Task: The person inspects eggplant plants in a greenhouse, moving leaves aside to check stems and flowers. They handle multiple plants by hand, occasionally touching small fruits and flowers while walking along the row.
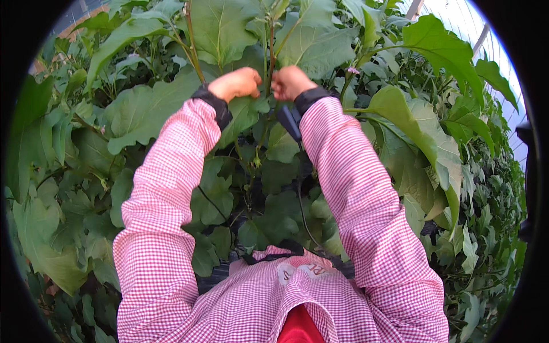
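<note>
Both of my hands are raised at either side of an upright brown eggplant stem (271, 51). My left hand (237, 84) is just left of it, fingers curled in over a broad green leaf (245, 113). On the other side, my right hand (292, 83) has its fingertips bent toward the same stem. Blur hides whether either hand pinches the stem or something thin. A dark blue-black device (288, 122) hangs below my right wrist, and a black cable (301, 206) runs down beneath it.
Dense eggplant foliage (146, 109) surrounds my arms. A second stem (193, 43) rises left of my left hand. One pale purple flower (353, 70) is right of my right hand. Greenhouse sheeting (502, 55) with ribs curves at upper right.
</note>
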Demonstrator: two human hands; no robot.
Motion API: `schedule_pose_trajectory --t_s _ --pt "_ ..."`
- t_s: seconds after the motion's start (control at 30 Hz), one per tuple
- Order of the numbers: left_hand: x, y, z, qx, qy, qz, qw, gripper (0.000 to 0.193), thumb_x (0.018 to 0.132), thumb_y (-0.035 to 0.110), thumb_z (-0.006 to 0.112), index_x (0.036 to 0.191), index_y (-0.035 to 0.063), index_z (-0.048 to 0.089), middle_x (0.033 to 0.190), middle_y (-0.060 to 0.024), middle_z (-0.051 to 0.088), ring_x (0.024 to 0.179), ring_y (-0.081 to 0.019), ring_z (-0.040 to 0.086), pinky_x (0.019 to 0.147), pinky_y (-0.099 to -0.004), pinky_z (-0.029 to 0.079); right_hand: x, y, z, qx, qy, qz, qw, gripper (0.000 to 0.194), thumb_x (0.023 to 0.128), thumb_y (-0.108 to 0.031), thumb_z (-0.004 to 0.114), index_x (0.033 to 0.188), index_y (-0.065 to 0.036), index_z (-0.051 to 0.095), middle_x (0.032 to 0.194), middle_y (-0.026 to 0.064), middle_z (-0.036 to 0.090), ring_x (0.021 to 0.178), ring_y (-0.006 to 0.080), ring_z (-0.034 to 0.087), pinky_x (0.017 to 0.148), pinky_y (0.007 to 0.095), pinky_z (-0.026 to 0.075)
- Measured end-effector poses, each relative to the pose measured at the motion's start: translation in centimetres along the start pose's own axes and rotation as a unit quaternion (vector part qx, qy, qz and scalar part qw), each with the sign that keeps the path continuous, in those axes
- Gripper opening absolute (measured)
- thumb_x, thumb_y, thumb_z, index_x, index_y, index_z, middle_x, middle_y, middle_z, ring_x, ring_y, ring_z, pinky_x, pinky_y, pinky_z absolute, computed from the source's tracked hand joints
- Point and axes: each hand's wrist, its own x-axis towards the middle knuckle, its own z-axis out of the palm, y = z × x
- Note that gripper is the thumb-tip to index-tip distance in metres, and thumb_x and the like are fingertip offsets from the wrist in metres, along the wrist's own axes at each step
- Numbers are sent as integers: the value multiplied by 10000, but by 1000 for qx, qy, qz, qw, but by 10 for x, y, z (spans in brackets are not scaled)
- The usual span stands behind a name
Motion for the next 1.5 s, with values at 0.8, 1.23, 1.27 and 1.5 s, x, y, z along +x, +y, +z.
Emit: schedule_pose_trajectory --t_s 0.8,1.23,1.27,1.5 --pt "20 -3 1 -200 195 59 958 409 857 123 613 1226 -48 565 1013 -109 683 903 -192 613 834 -307 480 -42 10 21 -389 255 -194 864 455 906 -403 530 1015 21 652 1040 218 686 1007 388 654 840 473 497" --pt "3 28 5 -323 -48 84 941 221 946 236 591 1114 103 644 1014 35 668 946 -84 617 871 -263 431 -115 -76 -6 -386 245 -429 779 216 849 -244 629 1012 -123 701 918 172 693 895 399 652 765 471 512" --pt "2 27 2 -323 -63 82 941 233 948 244 591 1133 110 639 1032 43 665 977 -82 617 892 -267 425 -122 -74 -5 -390 253 -429 775 215 843 -251 634 988 -106 698 912 175 692 893 398 652 760 471 512" --pt "-7 22 -5 -308 -95 88 942 245 958 254 589 1153 109 625 1087 38 654 1048 -78 607 944 -272 407 -130 -65 1 -411 291 -447 739 249 822 -256 634 879 -15 664 877 215 680 851 420 648 741 485 506"
